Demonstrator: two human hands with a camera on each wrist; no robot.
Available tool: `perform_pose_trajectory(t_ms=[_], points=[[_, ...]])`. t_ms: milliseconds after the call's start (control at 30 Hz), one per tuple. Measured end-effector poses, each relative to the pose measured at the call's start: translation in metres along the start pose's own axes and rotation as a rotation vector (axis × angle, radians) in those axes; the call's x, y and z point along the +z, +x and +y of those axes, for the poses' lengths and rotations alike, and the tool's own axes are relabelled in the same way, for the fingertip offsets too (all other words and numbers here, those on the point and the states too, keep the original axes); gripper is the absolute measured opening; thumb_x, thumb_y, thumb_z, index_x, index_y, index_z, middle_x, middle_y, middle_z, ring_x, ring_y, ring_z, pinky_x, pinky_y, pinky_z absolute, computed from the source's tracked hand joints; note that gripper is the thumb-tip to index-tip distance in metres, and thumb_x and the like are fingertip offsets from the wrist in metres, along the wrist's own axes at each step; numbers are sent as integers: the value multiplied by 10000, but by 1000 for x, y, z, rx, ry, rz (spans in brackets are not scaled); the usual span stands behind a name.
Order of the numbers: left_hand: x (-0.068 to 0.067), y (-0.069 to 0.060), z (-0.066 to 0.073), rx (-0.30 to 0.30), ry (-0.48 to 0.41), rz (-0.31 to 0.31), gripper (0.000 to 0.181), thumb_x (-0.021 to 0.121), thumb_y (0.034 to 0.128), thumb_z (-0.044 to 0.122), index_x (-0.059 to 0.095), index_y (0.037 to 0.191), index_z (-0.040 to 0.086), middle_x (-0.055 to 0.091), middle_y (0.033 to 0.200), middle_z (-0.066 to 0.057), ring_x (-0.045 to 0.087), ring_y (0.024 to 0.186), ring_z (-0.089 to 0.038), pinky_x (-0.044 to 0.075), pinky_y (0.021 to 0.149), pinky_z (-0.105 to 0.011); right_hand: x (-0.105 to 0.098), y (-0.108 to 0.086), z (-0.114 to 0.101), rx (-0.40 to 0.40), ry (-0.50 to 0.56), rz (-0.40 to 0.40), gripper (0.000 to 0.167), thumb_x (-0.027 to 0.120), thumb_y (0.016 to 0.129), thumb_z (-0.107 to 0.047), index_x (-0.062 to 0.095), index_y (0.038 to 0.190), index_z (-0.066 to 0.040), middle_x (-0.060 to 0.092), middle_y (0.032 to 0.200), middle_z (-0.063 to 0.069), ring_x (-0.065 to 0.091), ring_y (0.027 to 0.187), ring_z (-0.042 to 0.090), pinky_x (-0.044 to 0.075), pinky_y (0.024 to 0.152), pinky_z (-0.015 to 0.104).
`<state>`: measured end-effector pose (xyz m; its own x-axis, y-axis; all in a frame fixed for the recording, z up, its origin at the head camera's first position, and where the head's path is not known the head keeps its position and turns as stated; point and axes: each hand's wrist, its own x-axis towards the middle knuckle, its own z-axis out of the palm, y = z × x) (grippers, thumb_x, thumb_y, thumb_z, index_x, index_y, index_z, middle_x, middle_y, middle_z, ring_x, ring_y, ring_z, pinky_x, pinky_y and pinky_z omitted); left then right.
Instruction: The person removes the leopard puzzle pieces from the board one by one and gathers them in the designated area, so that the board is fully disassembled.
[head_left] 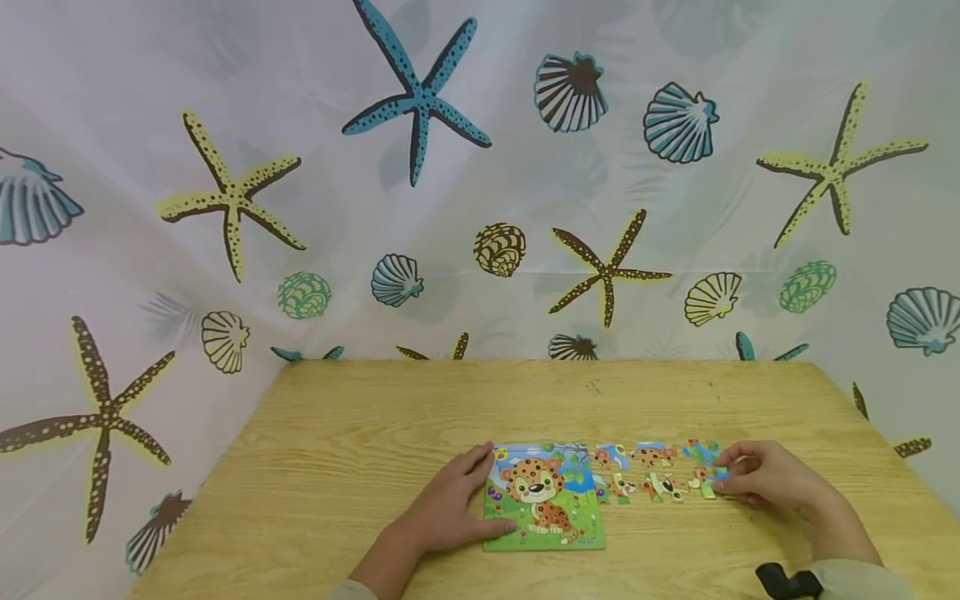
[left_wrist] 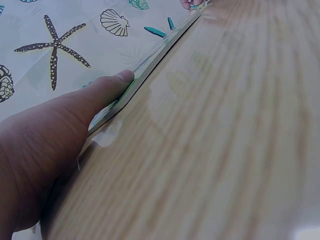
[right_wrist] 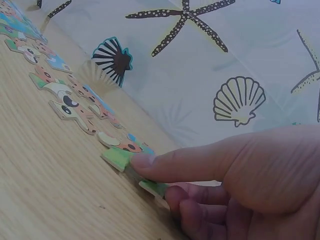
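Observation:
A square jigsaw puzzle [head_left: 538, 492] with a cartoon leopard cub lies flat on the wooden table. My left hand [head_left: 448, 504] rests along its left side; the thumb [left_wrist: 102, 94] lies straight on the puzzle's top face near the front corner, and the other fingers reach toward the back corner. To the right, loose puzzle pieces [head_left: 652, 456] lie in two rough rows. At their right end my right hand [head_left: 776, 479] pinches a green puzzle piece [right_wrist: 117, 158] between thumb and fingers, low over the table. The thumb covers part of that piece.
The wooden table [head_left: 360, 417] extends all around the puzzle. Behind and at both sides hangs a white cloth [head_left: 480, 183] printed with starfish and shells. Near the right sleeve is a black object [head_left: 787, 581], perhaps a strap part.

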<state>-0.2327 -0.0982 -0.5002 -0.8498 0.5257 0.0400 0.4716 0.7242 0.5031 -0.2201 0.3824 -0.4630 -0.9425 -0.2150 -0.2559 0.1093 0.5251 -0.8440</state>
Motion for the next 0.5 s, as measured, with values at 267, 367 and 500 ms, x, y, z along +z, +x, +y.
perform_pose_trajectory(t_ms=[267,367,500], points=[[3,1,-1,2,4,-3,1114,611,781,803,283,1574,92,194,1679,-17,199,1542,-299,290,1206,-535,1,-5,-4,40,-106,78,413,809,850,-195,631,1126,57,613,897,54,562,712,145,528,609,284],[3,1,-2,9,9,2,1113,606,784,804,284,1572,88,196,1678,-22,200,1542,-301,290,1207,-534,1,-5,-6,37,-137,96,365,816,837,-158,646,1077,57,587,866,41,529,727,141,513,603,256],[2,1,-1,17,10,10,1111,608,787,800,285,1571,83,198,1677,-27,196,1542,-302,281,1212,-529,1,-6,-9,32,-138,100,354,814,833,-130,637,1071,65,570,872,38,512,767,144,506,605,242]])
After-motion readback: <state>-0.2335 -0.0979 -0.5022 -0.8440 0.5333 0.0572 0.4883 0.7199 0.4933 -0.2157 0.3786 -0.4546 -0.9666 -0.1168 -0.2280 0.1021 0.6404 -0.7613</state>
